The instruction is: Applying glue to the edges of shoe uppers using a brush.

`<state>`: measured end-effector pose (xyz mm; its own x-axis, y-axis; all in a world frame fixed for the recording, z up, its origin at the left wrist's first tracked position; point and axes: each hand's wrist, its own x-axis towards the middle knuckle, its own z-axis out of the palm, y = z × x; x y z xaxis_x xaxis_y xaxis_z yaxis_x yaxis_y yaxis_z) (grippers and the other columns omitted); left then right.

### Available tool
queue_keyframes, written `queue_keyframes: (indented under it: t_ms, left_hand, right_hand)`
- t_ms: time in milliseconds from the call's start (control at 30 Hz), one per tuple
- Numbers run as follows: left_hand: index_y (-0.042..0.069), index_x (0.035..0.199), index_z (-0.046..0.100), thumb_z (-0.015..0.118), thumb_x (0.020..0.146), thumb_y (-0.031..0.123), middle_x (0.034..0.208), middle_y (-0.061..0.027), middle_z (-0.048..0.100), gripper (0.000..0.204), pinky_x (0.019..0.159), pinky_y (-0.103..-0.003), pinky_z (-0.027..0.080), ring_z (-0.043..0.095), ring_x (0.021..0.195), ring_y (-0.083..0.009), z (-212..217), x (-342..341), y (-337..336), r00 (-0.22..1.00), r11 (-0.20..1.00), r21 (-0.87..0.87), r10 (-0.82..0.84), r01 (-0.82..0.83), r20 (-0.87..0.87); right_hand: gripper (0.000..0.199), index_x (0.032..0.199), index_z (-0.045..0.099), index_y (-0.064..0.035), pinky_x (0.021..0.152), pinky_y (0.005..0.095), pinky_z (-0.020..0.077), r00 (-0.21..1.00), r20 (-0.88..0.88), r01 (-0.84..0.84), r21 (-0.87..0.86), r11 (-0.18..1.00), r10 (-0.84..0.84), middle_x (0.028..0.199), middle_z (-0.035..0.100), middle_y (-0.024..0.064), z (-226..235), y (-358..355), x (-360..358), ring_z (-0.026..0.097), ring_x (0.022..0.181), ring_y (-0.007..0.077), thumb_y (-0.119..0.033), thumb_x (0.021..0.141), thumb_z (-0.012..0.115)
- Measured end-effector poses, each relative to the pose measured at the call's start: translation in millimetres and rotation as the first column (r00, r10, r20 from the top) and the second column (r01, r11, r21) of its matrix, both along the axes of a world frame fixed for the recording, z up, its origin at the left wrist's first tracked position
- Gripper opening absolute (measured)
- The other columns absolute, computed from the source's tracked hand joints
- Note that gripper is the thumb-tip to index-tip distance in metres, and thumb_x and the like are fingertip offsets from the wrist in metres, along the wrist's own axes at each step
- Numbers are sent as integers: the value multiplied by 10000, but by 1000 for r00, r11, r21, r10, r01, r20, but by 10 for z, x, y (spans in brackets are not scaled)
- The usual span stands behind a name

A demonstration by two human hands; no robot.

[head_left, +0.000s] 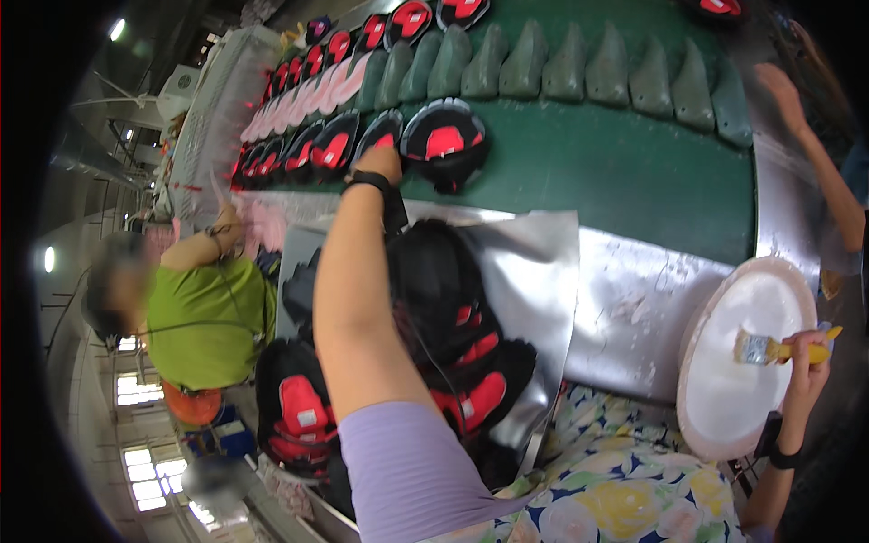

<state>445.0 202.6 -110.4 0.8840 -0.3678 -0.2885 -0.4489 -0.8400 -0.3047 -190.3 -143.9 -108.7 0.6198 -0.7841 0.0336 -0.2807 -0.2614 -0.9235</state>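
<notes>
My left hand (380,162) is stretched far forward over the green conveyor belt. It is closed on the near end of a black shoe upper (379,132) with a red inside; its fingertips are partly hidden. A larger black upper (444,143) with a red patch lies just to the right. At the right, my right hand (804,356) grips a yellow-handled paintbrush (759,348). The brush is held over a round, pale tub (701,398) that has white liquid or paste in it.
Dark green shoe lasts (522,63) line the belt (579,172), with pink pieces (312,93) farther left. A pile of black-and-red uppers (444,271) lies on a metal sheet (534,262) under my left arm. A person in green (208,317) works at left; another person's arm (815,154) shows at right.
</notes>
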Motion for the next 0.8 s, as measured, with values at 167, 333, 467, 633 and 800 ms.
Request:
queue_keyframes:
  t_ms: [167, 333, 467, 633, 800]
  left_hand:
    - [56, 1332, 520, 697, 682, -8, 1302, -129, 604, 677, 976, -361, 493, 588, 1190, -260, 1222, -1155, 370, 787, 845, -460, -471, 273, -399]
    - [235, 1517, 313, 769, 645, 46, 1572, -187, 240, 1001, 1107, -496, 367, 332, 1394, -433, 783, -2498, 1289, 853, 921, -175, -389, 349, -348]
    - [240, 1390, 514, 665, 594, -30, 1500, -130, 378, 854, 1049, -425, 438, 476, 1176, -412, 497, -2995, 1489, 812, 799, -301, -572, 520, -116]
    - [129, 1225, 618, 587, 630, -124, 1203, -116, 626, 647, 948, -396, 502, 597, 1119, -330, 1152, -3207, 1197, 869, 799, -387, -495, 461, 12]
    - [80, 1362, 479, 539, 888, 16, 1207, -109, 638, 482, 919, -353, 514, 624, 1081, -244, 1978, -2815, 1854, 985, 489, -855, 82, -172, -151]
  right_hand:
    - [141, 931, 542, -23, 649, 239, 457, 999, 23, -43, -83, 996, 45, 899, 585, 74, 94, 13, -235, 548, 717, 104, -138, 1010, 520]
    - [118, 939, 547, -24, 622, 231, 452, 993, 115, -26, -77, 997, 35, 875, 588, 58, 61, 158, -584, 550, 695, 97, -121, 1002, 525]
    - [95, 873, 569, -10, 582, 219, 473, 992, 78, -100, -17, 995, 101, 808, 578, 46, 24, 300, -625, 586, 652, 97, -77, 935, 597]
    - [145, 825, 592, -6, 568, 267, 441, 987, 66, -138, -147, 979, 149, 724, 604, 50, 200, 381, -556, 562, 617, 111, -101, 895, 676]
    - [243, 864, 560, -22, 639, 391, 475, 953, 77, -280, -134, 951, 292, 743, 617, 159, 307, 424, -383, 610, 666, 324, -233, 886, 680]
